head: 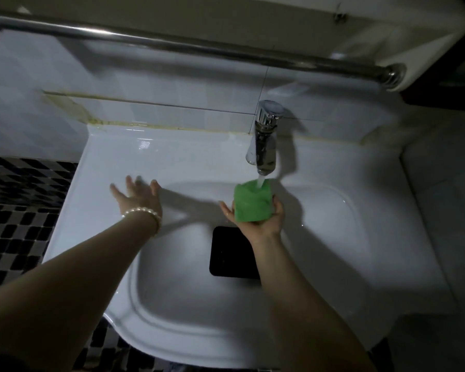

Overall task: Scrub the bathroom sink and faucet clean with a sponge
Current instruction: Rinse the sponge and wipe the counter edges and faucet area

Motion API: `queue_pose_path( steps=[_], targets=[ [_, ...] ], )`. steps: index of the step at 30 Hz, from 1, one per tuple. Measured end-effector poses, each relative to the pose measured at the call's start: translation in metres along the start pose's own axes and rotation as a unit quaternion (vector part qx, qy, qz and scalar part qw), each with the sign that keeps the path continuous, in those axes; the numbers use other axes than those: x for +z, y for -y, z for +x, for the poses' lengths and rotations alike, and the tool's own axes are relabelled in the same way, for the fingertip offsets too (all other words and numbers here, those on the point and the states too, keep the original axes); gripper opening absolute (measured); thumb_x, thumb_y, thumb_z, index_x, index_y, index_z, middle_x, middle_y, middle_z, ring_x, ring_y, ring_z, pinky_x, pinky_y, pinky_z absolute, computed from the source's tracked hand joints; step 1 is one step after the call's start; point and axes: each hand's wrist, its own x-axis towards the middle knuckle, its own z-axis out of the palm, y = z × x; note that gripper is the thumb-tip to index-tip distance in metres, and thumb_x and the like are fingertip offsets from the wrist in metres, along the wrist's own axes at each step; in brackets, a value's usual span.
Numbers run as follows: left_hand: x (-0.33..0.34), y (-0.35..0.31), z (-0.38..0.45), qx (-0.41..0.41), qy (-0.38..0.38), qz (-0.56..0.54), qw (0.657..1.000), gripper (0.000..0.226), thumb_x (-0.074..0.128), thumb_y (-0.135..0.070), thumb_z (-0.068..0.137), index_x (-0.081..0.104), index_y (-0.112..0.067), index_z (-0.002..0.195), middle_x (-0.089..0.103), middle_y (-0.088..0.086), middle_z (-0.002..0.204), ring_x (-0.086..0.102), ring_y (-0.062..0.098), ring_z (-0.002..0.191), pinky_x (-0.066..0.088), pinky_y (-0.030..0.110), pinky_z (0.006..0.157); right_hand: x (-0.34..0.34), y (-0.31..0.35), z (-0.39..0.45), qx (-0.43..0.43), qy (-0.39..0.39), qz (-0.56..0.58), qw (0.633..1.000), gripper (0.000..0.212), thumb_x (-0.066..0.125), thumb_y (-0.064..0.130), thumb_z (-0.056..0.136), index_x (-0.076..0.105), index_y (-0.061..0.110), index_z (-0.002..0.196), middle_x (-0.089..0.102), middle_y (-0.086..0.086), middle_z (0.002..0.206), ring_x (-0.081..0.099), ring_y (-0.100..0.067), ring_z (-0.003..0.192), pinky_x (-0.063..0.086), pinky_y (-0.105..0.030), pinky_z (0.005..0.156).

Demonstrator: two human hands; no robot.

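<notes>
Left hand (137, 193) hovers flat-fingered and empty over the sink (151, 157) ledge, out of the spray, while just right of it the right hand (261, 218) cups the green sponge (251, 202) under the faucet (265, 140), soaking it for scrubbing.

Sink (134, 162) against the wall, faucet (265, 138) at its back right. Right hand (261, 221) holds sponge (253, 202) under the spout, over the basin. Left hand (137, 193) over the left rim. Rail (199, 48) on the wall above.
</notes>
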Motion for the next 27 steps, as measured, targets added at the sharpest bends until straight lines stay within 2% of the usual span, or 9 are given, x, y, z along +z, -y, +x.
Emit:
queue_pose_path(
  steps=[2, 5, 10, 12, 15, 19, 21, 24, 27],
  targets=[
    [0.005, -0.027, -0.008, 0.047, -0.055, 0.035, 0.997, 0.066, 0.036, -0.026, 0.095, 0.001, -0.009, 0.148, 0.000, 0.016, 0.157, 0.001, 0.038, 0.143, 0.007, 0.063, 0.110, 0.005, 0.000, -0.007, 0.029, 0.046, 0.016, 0.998, 0.049, 0.048, 0.051, 0.083, 0.061, 0.010, 0.107, 0.061, -0.017, 0.106, 0.054, -0.035, 0.102, 0.041, -0.062, 0.085],
    [0.025, -0.073, -0.022, 0.086, -0.078, -0.136, 0.984, 0.057, 0.051, -0.039, 0.087, 0.035, -0.009, 0.134, 0.041, 0.015, 0.136, 0.041, 0.034, 0.122, 0.037, 0.044, 0.098, 0.008, 0.004, -0.015, 0.072, 0.065, -0.012, 0.995, 0.057, 0.048, 0.050, 0.087, 0.064, -0.001, 0.107, 0.060, -0.028, 0.111, 0.053, -0.046, 0.108, 0.046, -0.062, 0.086],
    [0.060, -0.139, -0.031, 0.017, 0.122, -0.400, 0.908, 0.058, 0.052, -0.052, 0.087, 0.046, -0.005, 0.121, 0.055, 0.016, 0.120, 0.054, 0.032, 0.109, 0.046, 0.036, 0.089, -0.001, 0.019, -0.025, 0.091, 0.005, -0.129, 0.987, 0.041, 0.051, 0.041, 0.089, 0.065, 0.004, 0.097, 0.064, -0.022, 0.101, 0.060, -0.040, 0.098, 0.052, -0.046, 0.082],
    [0.068, -0.152, -0.033, 0.031, 0.171, -0.421, 0.890, 0.051, 0.057, -0.043, 0.088, 0.049, -0.004, 0.119, 0.059, 0.016, 0.118, 0.055, 0.031, 0.109, 0.045, 0.032, 0.088, -0.010, 0.027, -0.029, 0.079, -0.020, -0.149, 0.985, 0.036, 0.052, 0.036, 0.087, 0.064, 0.005, 0.100, 0.063, -0.021, 0.099, 0.062, -0.040, 0.094, 0.050, -0.046, 0.082],
    [0.076, -0.161, -0.038, 0.022, 0.181, -0.439, 0.880, 0.036, 0.059, -0.025, 0.087, 0.054, -0.004, 0.116, 0.060, 0.016, 0.117, 0.056, 0.030, 0.109, 0.044, 0.029, 0.085, -0.021, 0.046, -0.034, 0.059, -0.046, -0.172, 0.982, 0.032, 0.050, 0.034, 0.086, 0.064, 0.007, 0.095, 0.063, -0.019, 0.095, 0.061, -0.036, 0.090, 0.049, -0.045, 0.082],
    [0.083, -0.151, -0.044, -0.068, 0.059, -0.394, 0.915, 0.053, 0.067, -0.030, 0.079, 0.042, -0.006, 0.119, 0.046, 0.015, 0.120, 0.047, 0.033, 0.112, 0.044, 0.038, 0.089, -0.039, 0.072, -0.035, -0.019, -0.124, -0.195, 0.973, 0.025, 0.048, 0.035, 0.089, 0.060, 0.013, 0.083, 0.058, -0.012, 0.085, 0.057, -0.031, 0.085, 0.048, -0.041, 0.080],
    [0.089, -0.142, -0.040, -0.095, 0.041, -0.364, 0.926, 0.054, 0.067, -0.034, 0.080, 0.042, -0.006, 0.120, 0.046, 0.014, 0.122, 0.045, 0.031, 0.113, 0.045, 0.038, 0.090, -0.053, 0.080, -0.036, -0.056, -0.160, -0.192, 0.967, 0.025, 0.048, 0.037, 0.091, 0.057, 0.016, 0.082, 0.058, -0.010, 0.080, 0.057, -0.028, 0.079, 0.047, -0.041, 0.079],
    [0.094, -0.140, -0.028, -0.021, 0.115, -0.373, 0.920, 0.037, 0.056, -0.027, 0.086, 0.054, -0.011, 0.120, 0.057, 0.012, 0.120, 0.054, 0.029, 0.111, 0.047, 0.036, 0.093, -0.072, 0.080, -0.040, -0.074, -0.169, -0.192, 0.964, 0.029, 0.043, 0.038, 0.094, 0.054, 0.017, 0.078, 0.062, -0.006, 0.064, 0.061, -0.022, 0.066, 0.046, -0.040, 0.077],
    [0.083, -0.146, -0.033, 0.024, 0.141, -0.428, 0.892, 0.019, 0.041, -0.015, 0.092, 0.052, -0.007, 0.105, 0.061, 0.015, 0.114, 0.058, 0.031, 0.104, 0.046, 0.034, 0.088, -0.084, 0.077, -0.046, -0.074, -0.215, -0.222, 0.948, 0.028, 0.042, 0.038, 0.096, 0.057, 0.015, 0.092, 0.060, -0.011, 0.084, 0.058, -0.026, 0.081, 0.047, -0.039, 0.075]
  ],
)
